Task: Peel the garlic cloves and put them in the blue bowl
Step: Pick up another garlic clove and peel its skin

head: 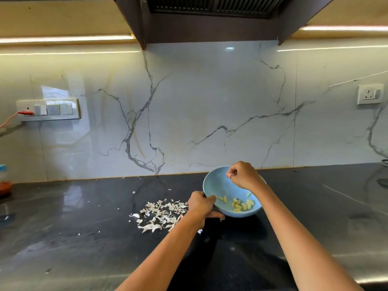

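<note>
The blue bowl (pixel 218 183) is tilted toward me on the dark counter, its far rim raised. Several peeled yellowish garlic cloves (pixel 241 204) lie in its lower part. My left hand (pixel 201 204) grips the bowl's left rim, thumb inside. My right hand (pixel 243 175) hovers over the bowl's far right rim with fingertips pinched together; whether anything small is between them is unclear. A pile of white garlic skins (pixel 161 213) lies just left of the bowl.
A glossy marble backsplash rises behind the black counter (pixel 84 227). A switch panel (pixel 48 110) with a red plug is on the left wall, a socket (pixel 370 94) on the right. A jar (pixel 4 179) stands at the far left edge. A hood hangs overhead.
</note>
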